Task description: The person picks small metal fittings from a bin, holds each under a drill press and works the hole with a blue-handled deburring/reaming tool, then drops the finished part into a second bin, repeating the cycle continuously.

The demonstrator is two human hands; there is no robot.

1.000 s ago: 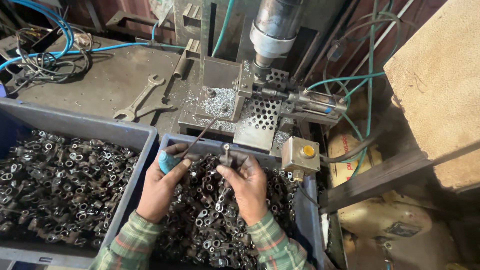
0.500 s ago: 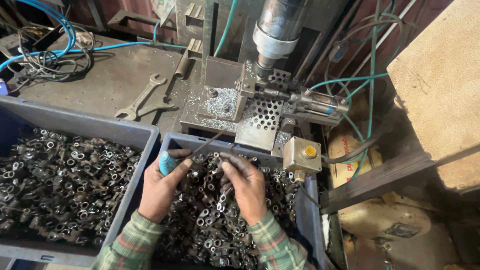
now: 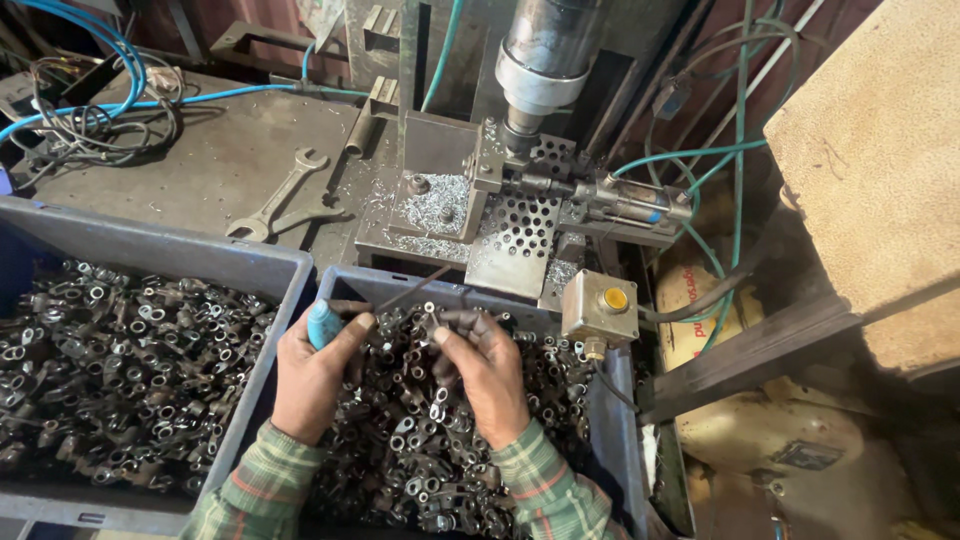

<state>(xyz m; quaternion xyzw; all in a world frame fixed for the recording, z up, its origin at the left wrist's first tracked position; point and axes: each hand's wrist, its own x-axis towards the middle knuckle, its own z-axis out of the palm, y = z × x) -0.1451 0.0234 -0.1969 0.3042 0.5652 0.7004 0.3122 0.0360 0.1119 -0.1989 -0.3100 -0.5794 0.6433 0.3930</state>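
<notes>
At lower centre of the frame, the left hand (image 3: pixel 312 372) gripped a blue-handled pick tool (image 3: pixel 330 320) while the right hand (image 3: pixel 487 368) pinched a small metal part (image 3: pixel 432 322) between its fingertips, both over a grey bin (image 3: pixel 600 400) heaped with metal fittings, below the drill press (image 3: pixel 540 70).

Both hands sit in a bin (image 3: pixel 600 400) of small metal parts (image 3: pixel 420 460). Beyond the fingers stands a perforated plate (image 3: pixel 520 235) under a press cylinder (image 3: pixel 545 60). A second bin (image 3: pixel 200 255) lies left of them, a button box (image 3: pixel 600 305) right.
</notes>
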